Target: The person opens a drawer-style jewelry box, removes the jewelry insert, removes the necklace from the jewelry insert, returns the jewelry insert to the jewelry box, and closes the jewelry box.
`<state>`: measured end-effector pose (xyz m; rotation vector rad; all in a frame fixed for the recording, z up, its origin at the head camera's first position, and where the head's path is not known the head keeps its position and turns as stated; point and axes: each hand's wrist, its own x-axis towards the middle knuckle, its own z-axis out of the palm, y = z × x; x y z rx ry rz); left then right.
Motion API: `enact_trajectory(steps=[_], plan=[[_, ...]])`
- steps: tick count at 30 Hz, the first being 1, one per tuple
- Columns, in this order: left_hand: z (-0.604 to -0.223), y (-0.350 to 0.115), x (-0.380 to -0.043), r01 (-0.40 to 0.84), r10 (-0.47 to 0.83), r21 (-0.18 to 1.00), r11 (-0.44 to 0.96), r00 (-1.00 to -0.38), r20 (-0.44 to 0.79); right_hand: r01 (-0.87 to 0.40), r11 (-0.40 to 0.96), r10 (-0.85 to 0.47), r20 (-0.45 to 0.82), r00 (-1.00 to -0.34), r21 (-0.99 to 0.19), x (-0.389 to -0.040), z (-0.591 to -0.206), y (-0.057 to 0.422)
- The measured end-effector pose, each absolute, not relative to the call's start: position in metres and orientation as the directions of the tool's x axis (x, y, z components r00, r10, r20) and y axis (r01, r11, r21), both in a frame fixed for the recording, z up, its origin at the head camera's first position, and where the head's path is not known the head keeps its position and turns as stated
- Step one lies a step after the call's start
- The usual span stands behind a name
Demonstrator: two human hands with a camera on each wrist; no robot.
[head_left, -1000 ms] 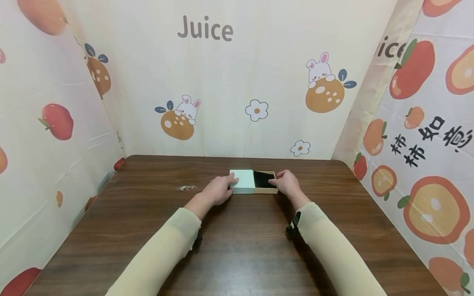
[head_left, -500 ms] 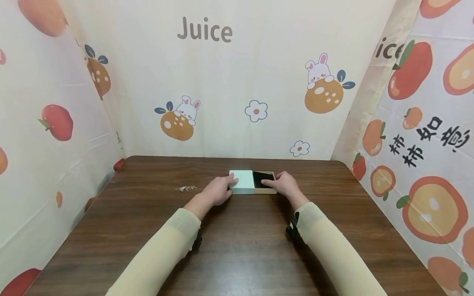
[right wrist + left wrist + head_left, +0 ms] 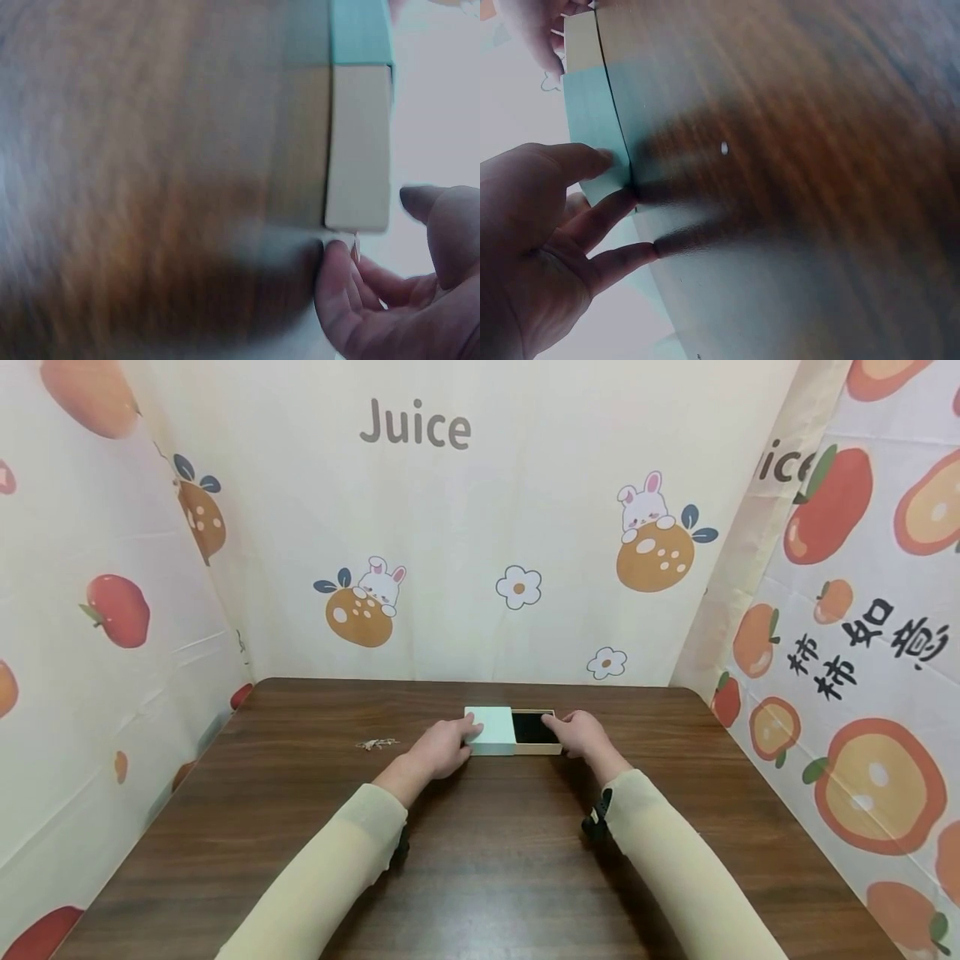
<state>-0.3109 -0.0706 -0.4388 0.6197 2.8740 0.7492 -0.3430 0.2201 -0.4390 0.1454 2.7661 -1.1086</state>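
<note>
A mint-green drawer box (image 3: 489, 727) lies near the table's far edge. Its cream drawer (image 3: 537, 749) with a black interior sticks out of the sleeve to the right. My left hand (image 3: 441, 747) holds the sleeve's left end, thumb on one face and fingers at the end, as the left wrist view also shows. At the drawer's right end is my right hand (image 3: 583, 736). In the right wrist view its thumb (image 3: 421, 201) stands apart from the drawer, while the other fingers are bent below the end, beside a small ribbon tab (image 3: 356, 247).
A small tangled pale chain-like piece (image 3: 377, 744) lies on the brown wooden table (image 3: 480, 860), left of the box. Printed fabric (image 3: 457, 510) hangs behind the table and along both sides.
My right thumb reached further left over the drawer's black interior half a second ago and has since drawn back right. The left hand and the box look unchanged.
</note>
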Motion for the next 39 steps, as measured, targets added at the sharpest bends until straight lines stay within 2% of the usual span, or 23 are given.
enact_trajectory(steps=[6,16,27,39], plan=[[-0.438,-0.072,-0.31,0.368,0.415,0.48,0.796,-0.91,0.01,0.223,0.473,-0.003,-0.254,-0.967,-0.853,-0.344,-0.439,0.231],[-0.437,-0.072,-0.309,0.368,0.412,0.471,0.802,-0.911,0.01,0.21,0.394,-0.047,-0.248,-0.968,-0.895,-0.344,-0.442,0.231],[-0.437,-0.071,-0.309,0.372,0.414,0.479,0.795,-0.91,0.021,0.174,0.404,-0.096,-0.231,-0.968,-0.898,-0.344,-0.438,0.223],[-0.437,-0.071,-0.308,0.386,0.425,0.472,0.793,-0.905,0.028,0.17,0.508,-0.037,-0.218,-0.975,-0.845,-0.343,-0.446,0.223]])
